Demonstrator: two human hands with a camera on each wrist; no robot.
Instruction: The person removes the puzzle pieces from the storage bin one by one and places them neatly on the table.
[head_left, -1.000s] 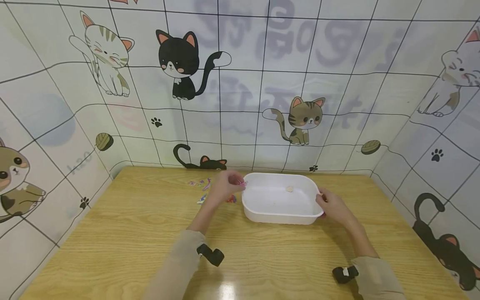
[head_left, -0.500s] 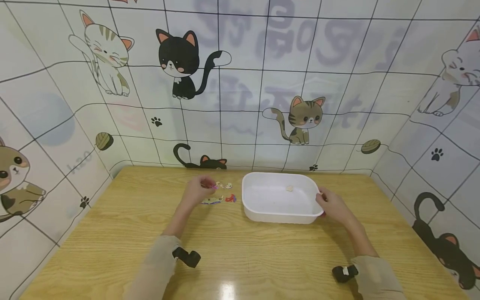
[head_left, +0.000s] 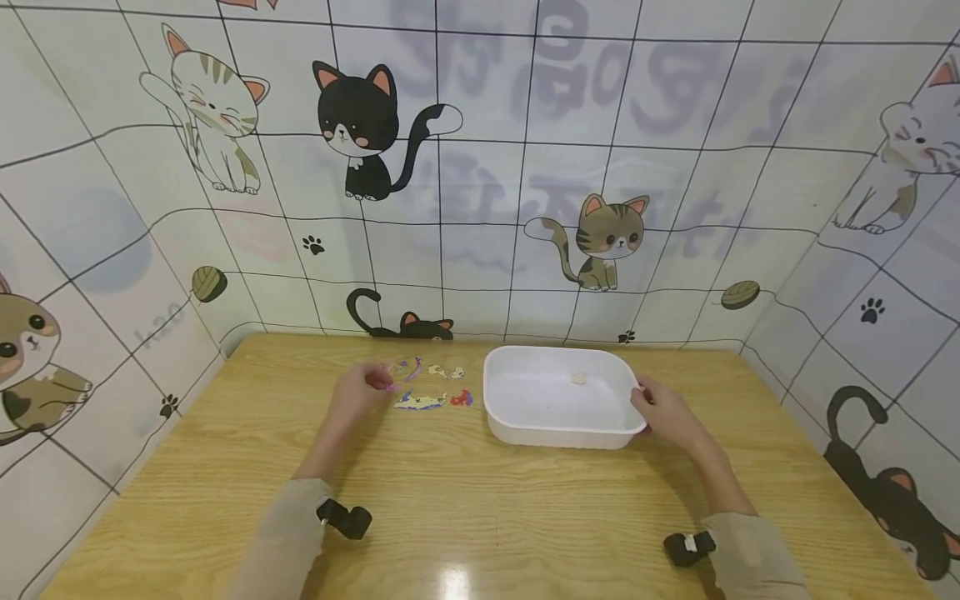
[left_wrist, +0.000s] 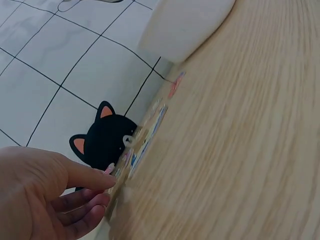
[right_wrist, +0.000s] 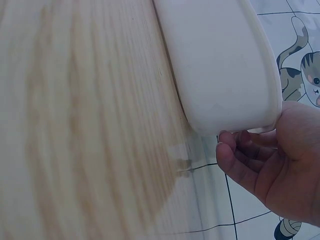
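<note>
My left hand [head_left: 362, 390] is over the left end of a group of small flat colourful cutouts, possibly stickers. A small pink piece [left_wrist: 109, 169] is pinched between its thumb and fingers; its exact kind is too small to tell. Beside the hand lie a purple curved piece [head_left: 415, 369], a long yellow-and-blue piece [head_left: 420, 402], pale yellow pieces [head_left: 437, 371] and a red piece [head_left: 461, 398]. My right hand [head_left: 666, 410] grips the right end of a white plastic basin [head_left: 566, 437], its thumb at the rim and fingers curled beneath in the right wrist view [right_wrist: 265, 160].
One small cream-coloured piece [head_left: 579, 378] lies inside the basin. The wooden table [head_left: 480, 517] meets a wall covering [head_left: 480, 275] printed with cats and grid lines at its back. Black wrist cameras [head_left: 345, 518] sit on both sleeves.
My left hand has moved left from the basin's left rim, past the cutouts, to their left end, a pink piece at its fingertips. The right hand stays on the basin.
</note>
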